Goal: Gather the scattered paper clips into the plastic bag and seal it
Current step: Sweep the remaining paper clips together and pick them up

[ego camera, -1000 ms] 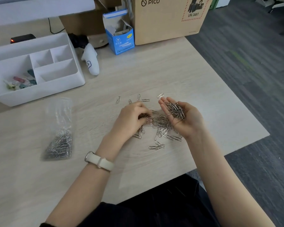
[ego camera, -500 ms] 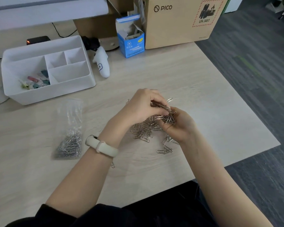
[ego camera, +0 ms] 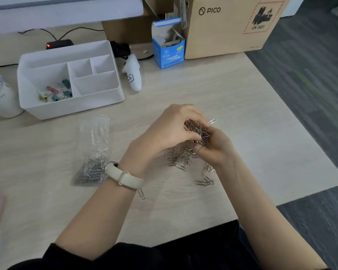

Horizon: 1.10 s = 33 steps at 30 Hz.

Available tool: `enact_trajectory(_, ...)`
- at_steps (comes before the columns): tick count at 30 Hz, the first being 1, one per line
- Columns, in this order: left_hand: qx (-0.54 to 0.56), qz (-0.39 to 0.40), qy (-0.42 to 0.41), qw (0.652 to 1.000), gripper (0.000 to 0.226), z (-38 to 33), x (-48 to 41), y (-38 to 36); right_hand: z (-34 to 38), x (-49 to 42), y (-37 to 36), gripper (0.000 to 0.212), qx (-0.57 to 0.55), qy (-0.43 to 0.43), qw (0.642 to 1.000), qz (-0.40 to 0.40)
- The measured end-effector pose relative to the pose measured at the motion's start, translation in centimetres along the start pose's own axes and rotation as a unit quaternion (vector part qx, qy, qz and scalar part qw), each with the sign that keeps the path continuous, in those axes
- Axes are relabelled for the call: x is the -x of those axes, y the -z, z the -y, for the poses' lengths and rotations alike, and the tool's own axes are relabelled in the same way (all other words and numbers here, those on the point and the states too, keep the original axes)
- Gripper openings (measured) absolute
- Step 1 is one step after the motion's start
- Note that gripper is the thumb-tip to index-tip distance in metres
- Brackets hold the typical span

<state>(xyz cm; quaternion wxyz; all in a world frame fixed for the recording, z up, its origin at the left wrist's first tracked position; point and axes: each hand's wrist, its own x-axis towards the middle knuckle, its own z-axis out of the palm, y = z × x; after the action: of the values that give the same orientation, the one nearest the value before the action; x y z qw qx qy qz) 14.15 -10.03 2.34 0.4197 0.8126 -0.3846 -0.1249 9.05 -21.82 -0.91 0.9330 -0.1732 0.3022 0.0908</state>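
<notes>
A handful of silver paper clips (ego camera: 198, 131) sits between my two hands above the table's middle. My right hand (ego camera: 216, 148) cups the bunch from below, fingers curled around it. My left hand (ego camera: 171, 127) lies over the top, fingers curled onto the same bunch. Below them a loose pile of paper clips (ego camera: 179, 156) lies on the wooden table, with a few more (ego camera: 205, 182) nearer me and one clip (ego camera: 141, 193) by my left wrist. The clear plastic bag (ego camera: 95, 152), partly filled with clips, lies flat to the left, mouth pointing away from me.
A white compartment organiser (ego camera: 70, 78) with small coloured clips stands at the back left. A white controller (ego camera: 134, 75), a blue box (ego camera: 168, 49) and a PICO carton (ego camera: 228, 26) sit at the back. The table's right edge drops to dark carpet.
My right hand, which lay open with clips in its palm, has curled around them. My left hand rose from the pile and now covers the bunch from above.
</notes>
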Motion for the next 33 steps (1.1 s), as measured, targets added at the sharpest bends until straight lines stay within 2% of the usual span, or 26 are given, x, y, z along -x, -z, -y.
enact_trajectory(3, 0.012, -0.052, 0.001, 0.999, 0.030, 0.2, 0.7, 0.7, -0.4, -0.4, -0.3, 0.044, 0.032, 0.009, 0.999, 0.004)
enact_trajectory(6, -0.005, -0.162, 0.019, 0.987, 0.024, 1.3, 1.5, 1.6, -0.9, -0.7, -0.7, 0.031, 0.001, -0.007, 1.000, 0.003)
enact_trajectory(8, -0.038, -0.233, 0.055, 0.970, 0.021, 2.6, 2.4, 2.5, -1.2, -1.0, -1.0, 0.031, -0.002, -0.015, 1.000, 0.003)
enact_trajectory(11, -0.076, -0.281, 0.113, 0.950, 0.017, 4.3, 4.4, 3.8, -1.9, -1.4, -1.5, 0.031, 0.015, -0.021, 1.000, 0.015)
enact_trajectory(13, -0.126, -0.323, 0.161, 0.924, 0.018, 5.1, 5.7, 4.5, -2.4, -1.5, -1.9, 0.032, 0.022, -0.026, 0.999, 0.022)
enact_trajectory(15, -0.187, -0.368, 0.246, 0.877, 0.022, 5.7, 7.1, 5.5, -3.0, -1.7, -2.3, 0.034, 0.025, -0.034, 0.999, 0.024)
enact_trajectory(17, -0.235, -0.366, 0.334, 0.836, 0.029, 6.1, 8.2, 6.6, -3.6, -1.9, -2.6, 0.034, 0.022, -0.043, 0.999, 0.023)
enact_trajectory(20, -0.263, -0.300, 0.408, 0.821, 0.032, 6.8, 9.0, 7.8, -4.3, -2.2, -3.1, 0.035, 0.017, -0.053, 0.998, 0.019)
enact_trajectory(23, -0.263, -0.252, 0.425, 0.829, 0.028, 7.8, 9.2, 8.3, -4.8, -2.4, -3.5, 0.036, 0.018, -0.059, 0.998, 0.012)
enact_trajectory(25, -0.254, -0.251, 0.406, 0.841, 0.022, 8.1, 9.4, 8.3, -5.2, -2.4, -3.7, 0.035, 0.021, -0.061, 0.998, 0.010)
enact_trajectory(29, -0.183, -0.231, 0.282, 0.913, 0.014, 7.4, 9.6, 7.8, -5.5, -2.2, -4.6, 0.033, 0.021, -0.063, 0.998, 0.018)
enact_trajectory(31, -0.125, -0.188, 0.211, 0.951, 0.013, 6.8, 9.7, 7.5, -5.4, -2.1, -5.1, 0.033, 0.025, -0.062, 0.997, 0.027)
enact_trajectory(33, -0.079, -0.147, 0.169, 0.971, 0.014, 6.3, 9.8, 7.2, -5.4, -1.8, -5.6, 0.033, 0.026, -0.059, 0.997, 0.036)
